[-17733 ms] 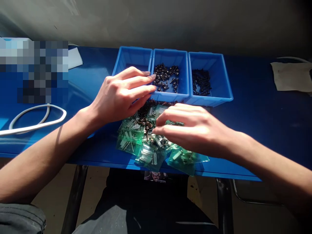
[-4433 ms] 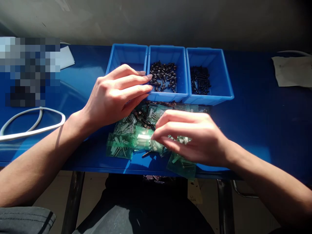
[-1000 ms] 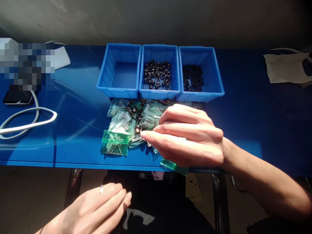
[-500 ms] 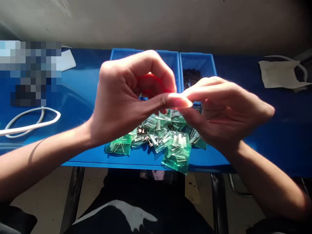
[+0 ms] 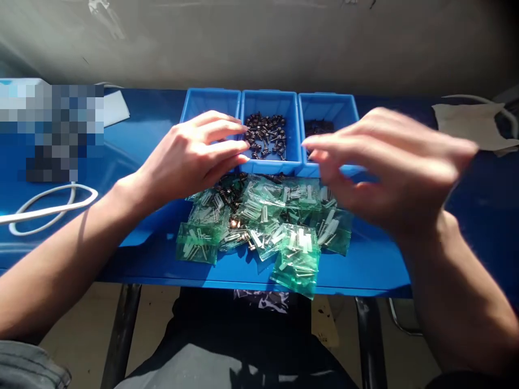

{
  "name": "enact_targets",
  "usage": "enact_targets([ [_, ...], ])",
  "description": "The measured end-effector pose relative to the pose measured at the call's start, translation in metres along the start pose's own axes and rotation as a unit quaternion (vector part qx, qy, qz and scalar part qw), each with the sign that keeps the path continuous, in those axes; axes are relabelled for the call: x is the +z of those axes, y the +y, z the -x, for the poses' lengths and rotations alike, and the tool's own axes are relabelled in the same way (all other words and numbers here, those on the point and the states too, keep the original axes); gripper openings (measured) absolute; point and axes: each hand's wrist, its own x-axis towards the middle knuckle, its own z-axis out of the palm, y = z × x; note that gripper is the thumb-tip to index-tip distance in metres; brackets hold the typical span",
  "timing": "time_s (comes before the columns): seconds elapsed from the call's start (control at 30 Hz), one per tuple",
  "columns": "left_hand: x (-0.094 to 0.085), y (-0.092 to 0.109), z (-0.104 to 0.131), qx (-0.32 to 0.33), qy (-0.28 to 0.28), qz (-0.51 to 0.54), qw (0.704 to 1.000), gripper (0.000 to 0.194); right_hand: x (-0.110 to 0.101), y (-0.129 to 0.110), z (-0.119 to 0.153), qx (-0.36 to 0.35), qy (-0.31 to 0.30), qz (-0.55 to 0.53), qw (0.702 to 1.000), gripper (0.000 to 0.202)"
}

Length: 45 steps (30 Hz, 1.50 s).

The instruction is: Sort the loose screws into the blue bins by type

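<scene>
My left hand (image 5: 194,154) hovers over the left blue bin (image 5: 213,97), fingers spread and nothing visible in them. My right hand (image 5: 389,167), blurred by motion, is at the front of the right blue bin (image 5: 328,100); its thumb and index finger come close together, and whether they hold anything is too blurred to tell. Dark screws (image 5: 265,132) lie in the middle bin (image 5: 270,97). In front of the bins is a pile of green clear packets (image 5: 298,254) with white plugs and screws inside. Loose screws (image 5: 233,222) show among the packets.
A white cable (image 5: 52,208) loops on the blue table (image 5: 150,259) at the left, near a white paper (image 5: 115,108) and a pixelated area. A beige sheet (image 5: 466,127) and another cable lie at the far right.
My hands, which met fingertip to fingertip above the packets, have parted. The left opened and moved left; the right moved slightly right. The middle bin and more packets are now uncovered.
</scene>
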Motion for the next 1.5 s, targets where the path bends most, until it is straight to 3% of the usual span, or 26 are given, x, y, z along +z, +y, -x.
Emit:
enact_targets([
  [0.13, 0.004, 0.005, 0.005, -0.004, 0.011, 0.023, 1.000, 0.035, 0.005, -0.040, -0.004, -0.079, -0.131, 0.071, 0.986, 0.015],
  [0.23, 0.004, 0.005, 0.004, -0.016, -0.001, 0.032, 0.999, 0.037, 0.015, -0.046, -0.002, -0.081, -0.171, 0.146, 0.971, 0.028],
  [0.4, 0.003, 0.007, 0.004, -0.025, -0.031, 0.001, 0.999, 0.038, 0.024, -0.041, 0.001, -0.096, -0.158, 0.157, 0.970, 0.032],
  [0.57, 0.004, 0.021, 0.005, -0.014, 0.040, -0.018, 0.999, 0.031, 0.022, -0.038, 0.002, -0.076, -0.126, 0.079, 0.986, 0.024],
  [0.7, 0.003, 0.029, 0.007, -0.016, 0.054, -0.023, 0.998, 0.028, 0.015, -0.034, 0.001, -0.006, -0.051, -0.057, 0.997, 0.015],
  [0.8, 0.001, 0.024, 0.008, -0.001, 0.072, -0.058, 0.996, 0.025, 0.009, -0.033, -0.003, 0.088, 0.016, -0.108, 0.990, 0.018],
  [0.97, 0.001, 0.012, 0.007, 0.053, 0.105, -0.131, 0.984, 0.017, 0.005, -0.043, -0.012, 0.227, 0.096, -0.308, 0.919, 0.028],
  [1.17, 0.003, 0.013, 0.006, 0.054, 0.114, -0.128, 0.984, 0.011, 0.018, -0.044, -0.009, 0.244, 0.038, -0.449, 0.859, 0.028],
  [1.3, 0.003, 0.014, 0.008, 0.058, 0.115, -0.113, 0.985, 0.009, 0.025, -0.038, -0.005, 0.313, 0.074, -0.473, 0.820, 0.034],
  [1.33, 0.003, 0.014, 0.008, 0.060, 0.113, -0.111, 0.985, 0.010, 0.024, -0.039, -0.006, 0.319, 0.079, -0.456, 0.827, 0.038],
  [1.4, 0.002, 0.013, 0.008, 0.069, 0.108, -0.114, 0.985, 0.013, 0.022, -0.042, -0.007, 0.288, 0.075, -0.385, 0.874, 0.039],
  [1.5, 0.003, 0.012, 0.008, 0.071, 0.108, -0.110, 0.986, 0.015, 0.022, -0.052, -0.012, 0.131, 0.013, -0.246, 0.960, 0.026],
])
